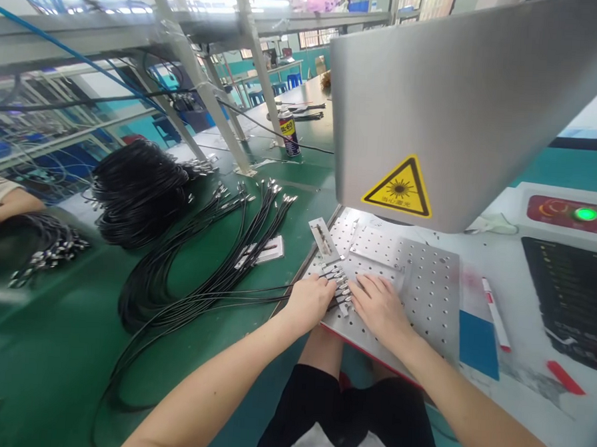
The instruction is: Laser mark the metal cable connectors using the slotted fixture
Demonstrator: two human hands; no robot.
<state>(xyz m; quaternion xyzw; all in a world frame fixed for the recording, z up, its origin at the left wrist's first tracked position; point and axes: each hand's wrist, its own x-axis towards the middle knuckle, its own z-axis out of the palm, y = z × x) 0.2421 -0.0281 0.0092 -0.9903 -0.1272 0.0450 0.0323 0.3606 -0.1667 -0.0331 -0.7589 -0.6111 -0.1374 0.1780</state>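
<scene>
On the perforated metal plate (425, 290), several silver cable connectors (342, 289) lie side by side between my two hands. My left hand (310, 303) is closed around black cables (265, 292) just behind their connectors. With fingers extended, my right hand (380, 309) touches the connectors from the right side. A small metal fixture (323, 241) rests just beyond my left hand, at the plate's left edge. The black cables run left to a large loose bundle (142, 295) on the green table (72, 345).
A grey machine head (408, 122) with a laser warning sign hangs over the plate. Another fixture (272, 249) lies under cables. A coiled cable pile (135, 191), a spray can (288, 135), a marker (496, 315) and a control panel (579, 211) surround the area. Another person's arm (9, 205) is far left.
</scene>
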